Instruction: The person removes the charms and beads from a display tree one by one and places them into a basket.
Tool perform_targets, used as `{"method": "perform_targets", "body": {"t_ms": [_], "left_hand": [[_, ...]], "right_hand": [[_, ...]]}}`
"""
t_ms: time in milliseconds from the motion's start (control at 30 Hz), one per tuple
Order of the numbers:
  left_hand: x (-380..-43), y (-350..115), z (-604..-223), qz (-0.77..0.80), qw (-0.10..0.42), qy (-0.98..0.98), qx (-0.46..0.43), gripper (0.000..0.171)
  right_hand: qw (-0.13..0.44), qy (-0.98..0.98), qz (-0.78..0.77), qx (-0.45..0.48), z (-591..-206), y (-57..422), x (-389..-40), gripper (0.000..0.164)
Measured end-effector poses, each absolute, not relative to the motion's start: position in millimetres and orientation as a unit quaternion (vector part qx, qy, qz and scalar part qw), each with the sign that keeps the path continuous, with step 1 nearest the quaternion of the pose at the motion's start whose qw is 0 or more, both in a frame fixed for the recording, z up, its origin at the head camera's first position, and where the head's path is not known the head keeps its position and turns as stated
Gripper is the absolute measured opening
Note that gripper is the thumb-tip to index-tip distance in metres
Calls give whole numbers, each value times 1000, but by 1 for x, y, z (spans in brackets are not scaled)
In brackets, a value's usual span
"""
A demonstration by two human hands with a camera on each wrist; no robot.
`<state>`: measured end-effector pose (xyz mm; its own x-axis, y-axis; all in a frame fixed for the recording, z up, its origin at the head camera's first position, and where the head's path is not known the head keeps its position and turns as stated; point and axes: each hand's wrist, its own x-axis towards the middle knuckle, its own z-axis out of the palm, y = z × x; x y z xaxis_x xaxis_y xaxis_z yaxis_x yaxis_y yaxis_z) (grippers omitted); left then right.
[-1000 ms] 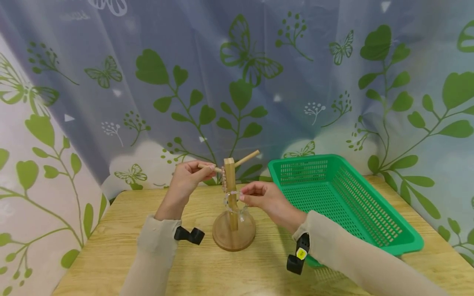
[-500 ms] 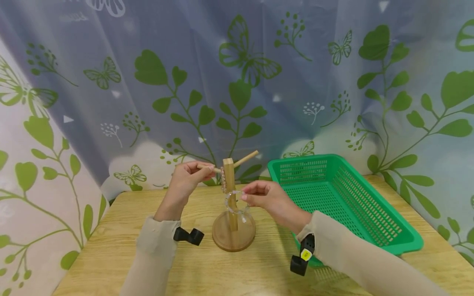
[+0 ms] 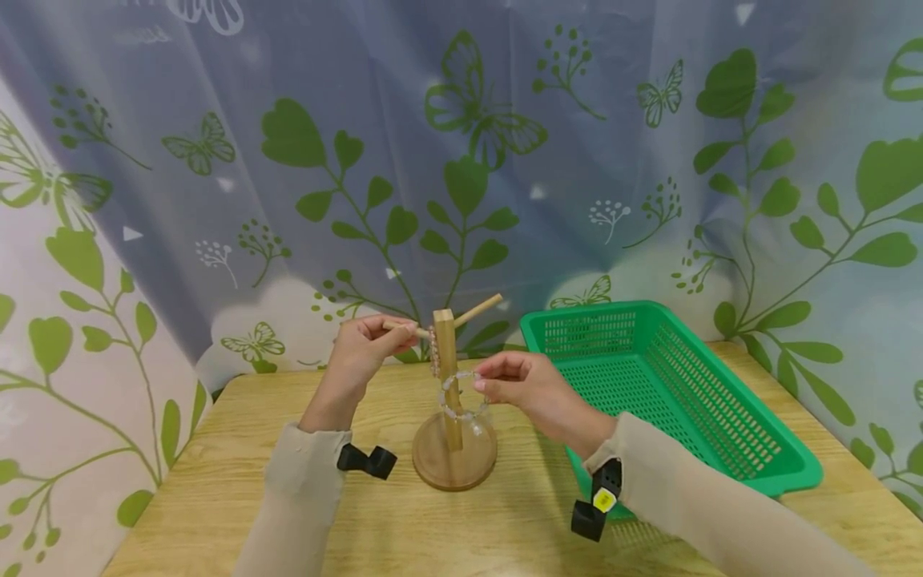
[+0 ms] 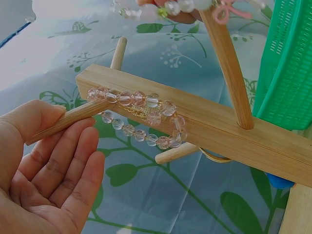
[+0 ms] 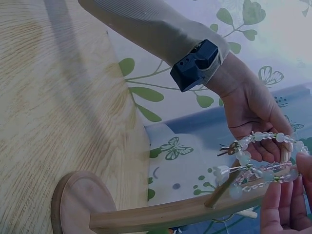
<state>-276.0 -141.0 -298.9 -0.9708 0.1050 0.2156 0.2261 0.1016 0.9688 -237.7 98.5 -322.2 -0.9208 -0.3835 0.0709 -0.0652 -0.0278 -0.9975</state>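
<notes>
A wooden stand [image 3: 448, 353] with several pegs stands upright on a round base. My left hand [image 3: 363, 357] pinches its upper left peg [image 4: 73, 119] between thumb and fingers. From that peg hangs a bracelet of pink and clear beads [image 4: 138, 99], lying against the post. My right hand [image 3: 530, 391] pinches a pale beaded bracelet [image 5: 280, 137] with a white flower charm [image 5: 222, 173], in front of the post. A lower peg [image 4: 229, 73] points toward this bracelet; the views do not settle whether its tip is inside the loop.
A green plastic basket [image 3: 721, 417] stands on the wooden table [image 3: 216, 481], right of the stand. Behind the post, a gold hoop [image 4: 214, 156] and a small blue thing [image 4: 280, 180] partly show. A patterned curtain [image 3: 346, 80] hangs behind the table.
My right hand has shifted slightly to the right with the pale bracelet, whose loop now looks rounder. The left hand keeps its place on the peg.
</notes>
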Motion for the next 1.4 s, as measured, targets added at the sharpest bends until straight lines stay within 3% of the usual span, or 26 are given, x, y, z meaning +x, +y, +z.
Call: {"method": "perform_targets", "body": {"t_ms": [433,667,1133,1400], "left_hand": [[-277,-141,-299,-663,45,-739,-115,23],[-277,-141,-300,-665,49,-736,-118,22],[-277,-142,-301,-665,50,-736,-121,22],[-278,-141,-301,-664,51,-737,-116,23]], "right_hand": [[113,687,-697,-172,-319,102,-233,27],[118,687,-696,-173,-320,104,-233,13],[110,690,-694,-175,-322,128,-234,12],[100,722,-669,-142,-321,146,-234,25]]}}
